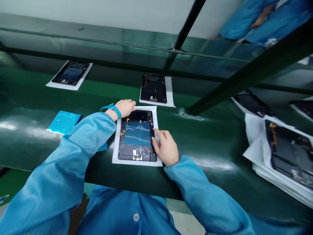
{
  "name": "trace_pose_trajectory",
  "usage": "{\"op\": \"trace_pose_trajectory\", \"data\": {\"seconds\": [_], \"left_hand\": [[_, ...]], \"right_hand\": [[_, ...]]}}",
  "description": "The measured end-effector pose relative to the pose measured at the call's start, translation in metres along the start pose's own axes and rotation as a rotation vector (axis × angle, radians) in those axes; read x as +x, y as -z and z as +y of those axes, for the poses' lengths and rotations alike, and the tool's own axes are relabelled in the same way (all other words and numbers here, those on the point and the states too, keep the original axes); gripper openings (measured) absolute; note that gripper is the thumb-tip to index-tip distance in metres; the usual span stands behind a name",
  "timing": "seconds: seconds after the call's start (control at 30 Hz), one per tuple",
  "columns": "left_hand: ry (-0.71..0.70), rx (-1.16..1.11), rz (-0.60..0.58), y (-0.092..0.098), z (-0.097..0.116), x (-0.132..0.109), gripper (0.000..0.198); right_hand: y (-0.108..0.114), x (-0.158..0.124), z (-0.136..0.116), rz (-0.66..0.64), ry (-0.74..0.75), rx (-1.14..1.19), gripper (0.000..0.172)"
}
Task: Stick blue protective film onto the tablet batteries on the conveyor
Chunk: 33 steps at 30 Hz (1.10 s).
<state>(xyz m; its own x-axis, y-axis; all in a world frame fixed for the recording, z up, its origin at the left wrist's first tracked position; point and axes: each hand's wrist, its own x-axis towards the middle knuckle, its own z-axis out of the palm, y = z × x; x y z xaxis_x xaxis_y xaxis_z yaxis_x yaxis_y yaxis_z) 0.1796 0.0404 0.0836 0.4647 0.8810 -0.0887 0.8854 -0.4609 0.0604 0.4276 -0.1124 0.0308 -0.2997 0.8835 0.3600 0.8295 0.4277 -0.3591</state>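
Note:
An opened tablet (138, 133) with a blue battery area lies on a white sheet (137, 163) near the front edge of the green bench. My left hand (125, 107), with a blue strap at its wrist, rests at the tablet's top left corner; its fingers are pressed together, and what they grip, if anything, is hidden. My right hand (166, 147) lies at the tablet's right edge, thumb and index finger apart and touching its side, nothing held.
More opened tablets on white sheets lie behind at left (70, 73), in the middle (154, 88) and stacked at right (290, 150). A blue packet (64, 122) lies left. A dark post (234, 78) slants across the right. Another person's blue sleeve (242, 19) shows top right.

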Motion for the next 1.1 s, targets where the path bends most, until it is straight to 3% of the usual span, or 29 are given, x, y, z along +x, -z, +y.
{"op": "trace_pose_trajectory", "data": {"seconds": [0.13,0.27,0.37,0.47,0.6,0.7,0.77,0.9,0.97,1.1], "left_hand": [[-0.040,0.038,0.062,0.006,0.001,-0.010,0.029],[0.004,0.050,0.159,0.026,0.001,-0.027,0.035],[0.047,0.050,0.281,0.044,-0.002,-0.036,0.034],[0.064,0.015,0.427,0.058,-0.007,-0.037,0.033],[0.066,-0.138,0.607,0.065,-0.024,-0.024,0.032],[0.221,-0.254,0.789,0.059,-0.042,-0.003,0.039],[0.410,-0.297,0.726,0.050,-0.048,0.012,0.042],[0.649,-0.296,0.322,0.024,-0.035,0.044,0.048],[0.686,-0.293,0.266,0.011,-0.019,0.059,0.053],[0.750,-0.285,0.286,-0.009,0.010,0.082,0.041]], "right_hand": [[0.000,-0.003,-0.003,0.067,-0.079,0.032,0.050],[0.006,-0.001,-0.001,0.080,-0.338,0.301,0.072],[0.012,0.005,0.002,-0.089,-0.452,0.608,0.058],[0.015,0.017,0.003,-0.181,-0.433,0.727,0.049],[0.011,0.046,0.009,-0.075,-0.409,0.667,0.047],[0.010,0.075,0.027,0.045,-0.412,0.556,0.043],[0.013,0.098,0.045,0.127,-0.431,0.479,0.040],[0.025,0.152,0.091,0.261,-0.510,0.364,0.032],[0.028,0.176,0.112,0.296,-0.564,0.333,0.031],[0.025,0.207,0.143,0.324,-0.676,0.319,0.030]]}}
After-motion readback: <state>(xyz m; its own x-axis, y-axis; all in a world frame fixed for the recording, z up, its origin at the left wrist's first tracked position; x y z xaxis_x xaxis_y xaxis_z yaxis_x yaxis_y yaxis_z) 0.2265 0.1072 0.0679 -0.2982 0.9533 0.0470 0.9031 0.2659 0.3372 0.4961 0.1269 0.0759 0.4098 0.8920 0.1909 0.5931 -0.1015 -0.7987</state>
